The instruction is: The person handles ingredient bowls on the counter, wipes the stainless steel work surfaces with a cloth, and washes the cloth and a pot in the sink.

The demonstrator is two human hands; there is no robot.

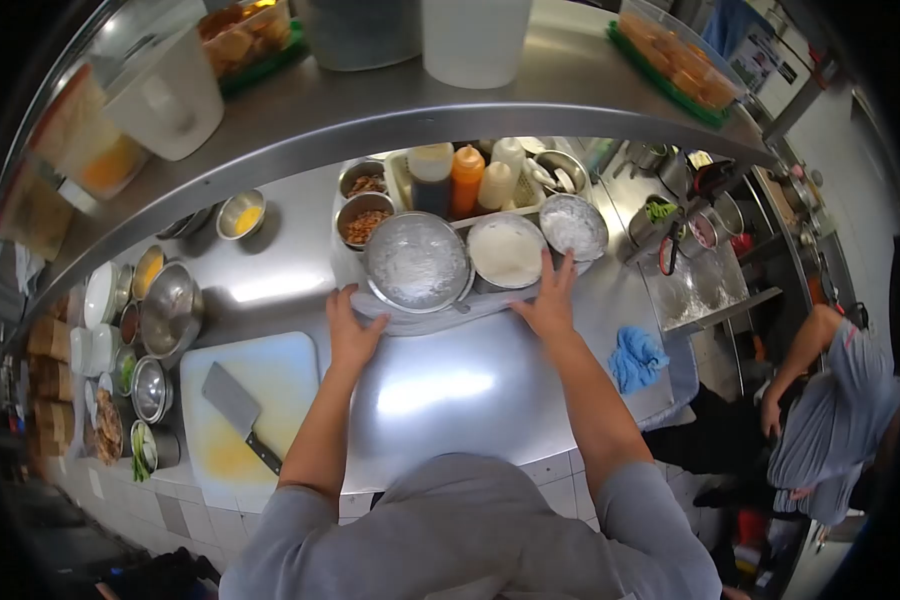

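A silver bowl [417, 262] dusted white sits mid-counter — an orange bottle [467, 180] behind it, a blue cloth [636, 358] at the right edge, a white board [253, 400] front-left.

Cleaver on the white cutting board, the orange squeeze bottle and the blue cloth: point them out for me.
Steel cleaver [230, 398], head view, on the flat blade.
Orange squeeze bottle [467, 183], head view, on its body.
Crumpled blue cloth [636, 357], head view, on the middle folds.
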